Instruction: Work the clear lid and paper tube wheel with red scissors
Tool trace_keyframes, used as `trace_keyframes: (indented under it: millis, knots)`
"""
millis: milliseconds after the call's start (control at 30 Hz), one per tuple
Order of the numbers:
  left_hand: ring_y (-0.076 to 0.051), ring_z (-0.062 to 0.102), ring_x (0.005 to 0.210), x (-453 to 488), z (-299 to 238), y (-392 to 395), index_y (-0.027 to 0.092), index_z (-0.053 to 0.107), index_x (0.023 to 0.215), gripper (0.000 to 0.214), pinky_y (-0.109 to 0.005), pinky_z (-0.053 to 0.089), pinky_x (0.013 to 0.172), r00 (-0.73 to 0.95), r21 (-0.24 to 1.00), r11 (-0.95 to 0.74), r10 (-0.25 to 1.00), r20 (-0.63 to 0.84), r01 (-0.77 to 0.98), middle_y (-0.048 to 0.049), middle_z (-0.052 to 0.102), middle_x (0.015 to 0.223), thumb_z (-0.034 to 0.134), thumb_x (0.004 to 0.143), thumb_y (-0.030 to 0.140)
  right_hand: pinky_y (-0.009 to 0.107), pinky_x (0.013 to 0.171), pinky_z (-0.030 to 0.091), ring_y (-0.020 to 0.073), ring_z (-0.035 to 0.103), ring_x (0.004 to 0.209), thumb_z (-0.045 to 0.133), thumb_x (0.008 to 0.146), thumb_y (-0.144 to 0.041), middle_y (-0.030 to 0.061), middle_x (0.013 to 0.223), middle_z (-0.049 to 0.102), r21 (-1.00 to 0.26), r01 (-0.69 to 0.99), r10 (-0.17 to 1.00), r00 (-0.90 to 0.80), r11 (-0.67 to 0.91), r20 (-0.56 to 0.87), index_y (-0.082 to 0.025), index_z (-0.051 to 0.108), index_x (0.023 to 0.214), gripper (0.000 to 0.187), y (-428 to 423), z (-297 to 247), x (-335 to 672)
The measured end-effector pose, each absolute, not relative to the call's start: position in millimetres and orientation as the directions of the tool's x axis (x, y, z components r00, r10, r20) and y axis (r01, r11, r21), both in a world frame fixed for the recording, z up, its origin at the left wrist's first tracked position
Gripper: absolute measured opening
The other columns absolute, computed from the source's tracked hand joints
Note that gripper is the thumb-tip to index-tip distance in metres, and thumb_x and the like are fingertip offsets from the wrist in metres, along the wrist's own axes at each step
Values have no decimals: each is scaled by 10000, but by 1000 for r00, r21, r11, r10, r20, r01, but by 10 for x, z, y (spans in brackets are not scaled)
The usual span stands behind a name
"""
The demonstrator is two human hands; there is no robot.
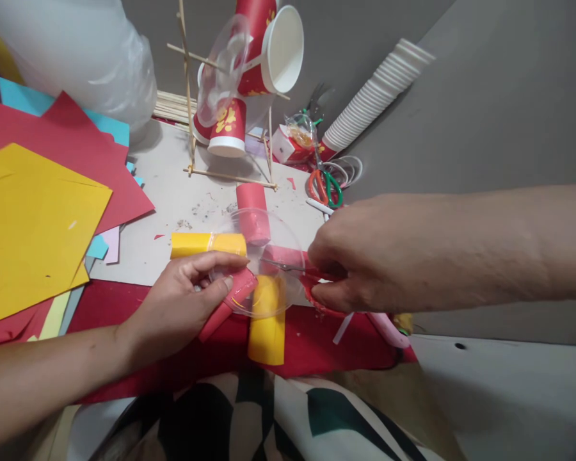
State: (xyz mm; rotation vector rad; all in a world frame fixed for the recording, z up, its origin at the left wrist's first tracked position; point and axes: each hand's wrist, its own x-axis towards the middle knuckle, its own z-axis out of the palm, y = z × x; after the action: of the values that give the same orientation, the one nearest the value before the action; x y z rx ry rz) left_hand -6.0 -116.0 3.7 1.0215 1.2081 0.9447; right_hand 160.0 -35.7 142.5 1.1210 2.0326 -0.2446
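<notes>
My left hand (pixel 182 288) pinches a red paper tube (pixel 217 320) at the lower left rim of a clear round plastic lid (pixel 288 224). More paper tubes spread out around the lid: a yellow one (pixel 189 244) at left, a red one (pixel 252 205) at the far side, a yellow one (pixel 267 342) at the near side, and a red one at right, partly covered. Closed around the red handles of a pair of scissors (pixel 284 266), my right hand (pixel 345 256) holds the blades leftward over the lid. The left fingertips are close to the blade tips.
Behind stands a wooden-stick frame (pixel 230 176) carrying red paper cups (pixel 228 128). Coloured paper sheets (pixel 33 224) pile up at left. Against the wall lean stacked white cups (pixel 379 93), near scissors with orange and green handles (pixel 324 189). A red cloth (pixel 125 320) covers the near edge.
</notes>
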Motion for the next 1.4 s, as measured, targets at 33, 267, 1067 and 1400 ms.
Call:
trace_keyframes:
  millis: [33,267,1067,1400]
  knots:
    - [-183,721,825,-60,43,-1158,207,783,1045,284,-261,588,713,121,963,270,956,-266,-18,-44,793,974,707,809,345,298,389,170,79,276,297,743,767,-360,-31,335,378,182,787,628,-305,590,-716,-218,562,448,393,-348,1435,1567]
    - [-186,724,839,-58,38,-1175,197,774,1083,294,-253,569,698,137,964,264,955,-261,-3,-53,790,1008,685,836,331,279,363,170,50,219,311,659,839,-334,-40,372,295,-57,889,513,-314,454,-799,-204,390,397,533,-244,1434,1546]
    - [-216,719,1086,-154,83,-1159,184,728,1148,431,-314,569,961,119,979,148,984,-132,-140,-80,784,1116,827,739,275,231,466,216,59,263,495,644,839,-496,-51,533,337,-564,805,753,-484,184,-446,-186,470,571,444,-734,1409,2269]
    - [-216,649,737,-314,204,-1164,186,555,1442,583,-333,469,707,249,646,-236,966,73,726,-75,752,955,574,925,454,243,510,292,86,377,512,565,821,-301,-42,522,441,-598,532,740,-653,600,162,-205,445,567,296,-739,998,2097]
